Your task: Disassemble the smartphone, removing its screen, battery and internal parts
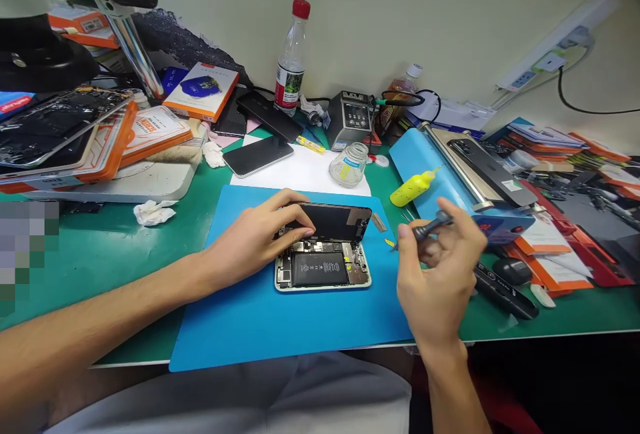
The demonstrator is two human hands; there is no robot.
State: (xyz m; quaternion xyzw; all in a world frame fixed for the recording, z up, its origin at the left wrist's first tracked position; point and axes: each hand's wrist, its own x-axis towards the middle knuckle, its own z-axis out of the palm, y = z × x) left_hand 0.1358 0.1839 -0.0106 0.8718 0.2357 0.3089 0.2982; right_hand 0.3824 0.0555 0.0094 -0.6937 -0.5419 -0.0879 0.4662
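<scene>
Phone: the opened phone [320,269] lies at the middle of the mat, its battery [318,269] and inner parts facing up.
Screen: the screen [340,222] stands tilted up along the phone's far edge.
Left hand: the left hand [265,229] reaches in from the left; its fingers grasp the screen's left end, thumb on the near face.
Right hand: the right hand [440,274] is raised right of the phone, apart from it; its fingers grip a dark screwdriver [431,226], tip pointing left.
Mat: the blue mat [300,331] lies on the green tabletop [115,241], reaching its near edge.
Far side: a white sheet [295,177] bears a glass jar [349,169]; farther back stand a red-capped bottle [290,81] and a control box [345,121].
Left side: a crumpled tissue [154,213] lies near a stack of boxes [155,131].
Right side: a yellow bottle [413,189] leans against a blue machine [407,154].
</scene>
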